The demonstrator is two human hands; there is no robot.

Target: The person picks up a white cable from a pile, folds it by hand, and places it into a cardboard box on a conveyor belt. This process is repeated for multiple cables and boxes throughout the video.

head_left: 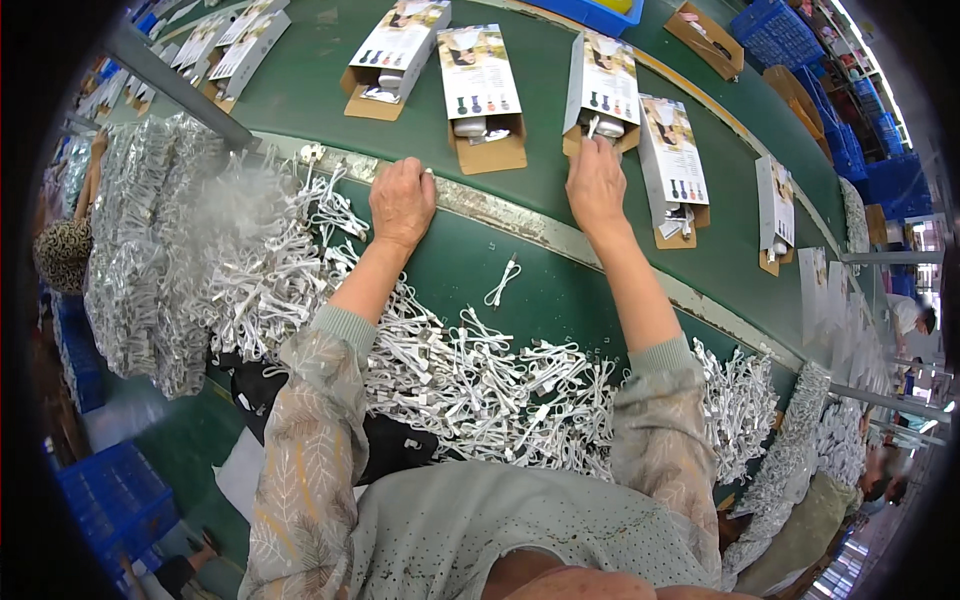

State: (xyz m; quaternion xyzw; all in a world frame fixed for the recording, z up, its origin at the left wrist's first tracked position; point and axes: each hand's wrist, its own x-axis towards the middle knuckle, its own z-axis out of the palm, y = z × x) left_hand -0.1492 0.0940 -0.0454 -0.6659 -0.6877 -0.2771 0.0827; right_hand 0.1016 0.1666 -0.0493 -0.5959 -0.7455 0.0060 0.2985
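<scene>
My right hand (597, 188) is at the open end of a white printed box (605, 78) on the green belt. Its fingers are pinched on a white cable (592, 127), partly inside the box mouth. My left hand (402, 205) is closed over the pale metal rail (480, 208) at the belt's near edge. A small white bit shows by its thumb, but what it holds is hidden. Below both hands spreads a heap of bundled white charging cables (480, 385). One bundled cable (503, 280) lies apart on the green table.
Similar open boxes stand on the belt, one (482, 85) left of my right hand and another (672, 160) to its right. Bagged cables (150, 250) are piled at left. Blue crates (115, 495) sit at lower left. A metal post (180, 85) slants across the upper left.
</scene>
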